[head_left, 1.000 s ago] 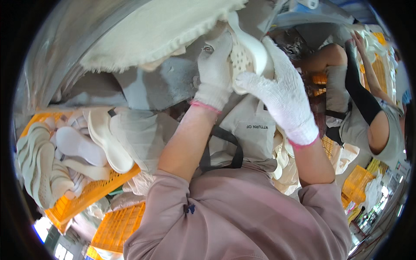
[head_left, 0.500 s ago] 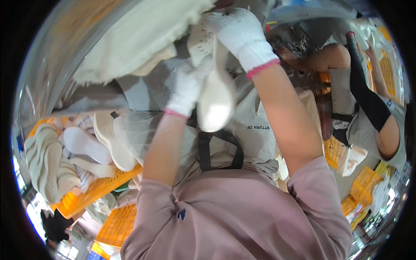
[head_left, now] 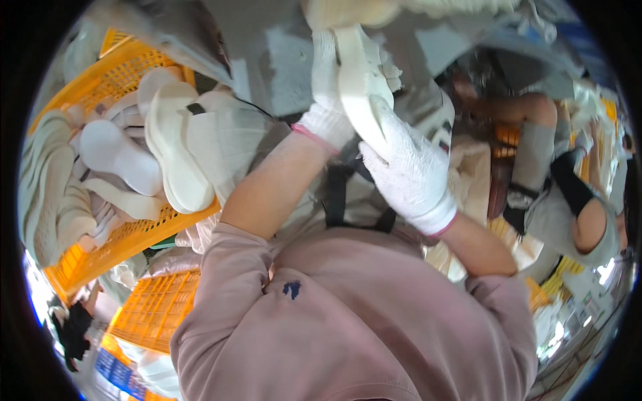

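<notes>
A white shoe sole [head_left: 358,90] is tilted on edge between my two hands, in front of my chest. My left hand [head_left: 328,90], in a white knit glove with a pink cuff, lies along its left side, fingers pointing away and pressed to it. From the near right, my right hand [head_left: 409,166], gloved alike, is closed around its lower end; part of the sole is hidden behind those fingers. Just beyond the sole's far end hangs a blurred cream, fuzzy-edged pad [head_left: 461,5].
At left a yellow-orange crate [head_left: 144,230] holds several white and cream soles [head_left: 117,157]. Another orange crate [head_left: 160,311] stands lower. A grey surface [head_left: 287,50] lies beyond my hands. On the right a co-worker sits, with a bare knee and a black sleeve [head_left: 572,184] showing.
The sole has turned and moved a little right. My right hand has come down from its far end to its near end; my left hand has gone up alongside. The view has shifted.
</notes>
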Demonstrator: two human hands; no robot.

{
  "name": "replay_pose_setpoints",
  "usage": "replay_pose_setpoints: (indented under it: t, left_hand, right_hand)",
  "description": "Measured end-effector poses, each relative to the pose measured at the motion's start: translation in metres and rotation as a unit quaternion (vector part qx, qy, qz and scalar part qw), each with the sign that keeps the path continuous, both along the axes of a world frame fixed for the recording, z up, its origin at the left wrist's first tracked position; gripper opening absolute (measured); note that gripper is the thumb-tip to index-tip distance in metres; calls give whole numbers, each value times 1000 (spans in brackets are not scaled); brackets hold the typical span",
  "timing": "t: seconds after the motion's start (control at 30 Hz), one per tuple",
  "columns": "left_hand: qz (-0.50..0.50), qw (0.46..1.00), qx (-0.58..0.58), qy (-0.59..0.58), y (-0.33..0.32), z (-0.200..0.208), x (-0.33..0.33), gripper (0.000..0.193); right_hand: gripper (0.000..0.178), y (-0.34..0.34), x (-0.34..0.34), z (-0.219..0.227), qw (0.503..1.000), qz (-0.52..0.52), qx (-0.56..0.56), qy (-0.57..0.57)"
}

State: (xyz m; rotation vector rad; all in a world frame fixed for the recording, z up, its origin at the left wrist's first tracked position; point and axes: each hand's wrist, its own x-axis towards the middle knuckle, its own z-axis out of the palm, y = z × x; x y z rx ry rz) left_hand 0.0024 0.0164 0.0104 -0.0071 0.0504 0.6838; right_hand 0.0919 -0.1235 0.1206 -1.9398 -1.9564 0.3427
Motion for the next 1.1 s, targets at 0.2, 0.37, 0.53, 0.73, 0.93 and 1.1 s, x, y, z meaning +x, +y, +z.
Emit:
replay_pose_setpoints:
  t: [0.2,0.37,0.53,0.73,0.93,1.1]
  left_hand:
    - [165,925,12,342,41,12,3,20]
    - [14,951,18,309,32,-3,-1,21]
    - [340,496,475,643,17,-43,14,39]
    - [34,924,-1,380,16,-21,13,22]
    - [86,959,19,271,66,7,15,31]
    - [14,968,-63,244,29,-17,12,41]
  right_hand:
    - [36,76,3,-19,998,-49,4,-31]
    - [46,58,-18,-8,991,-103,64,-50]
    - [21,85,-18,-6,977,-67,118,-162]
    - [72,47,0,20,895,-99,-193,390]
    - [48,85,1,9,846,0,-212,489]
    - [63,29,-40,28,979,-86,-51,179]
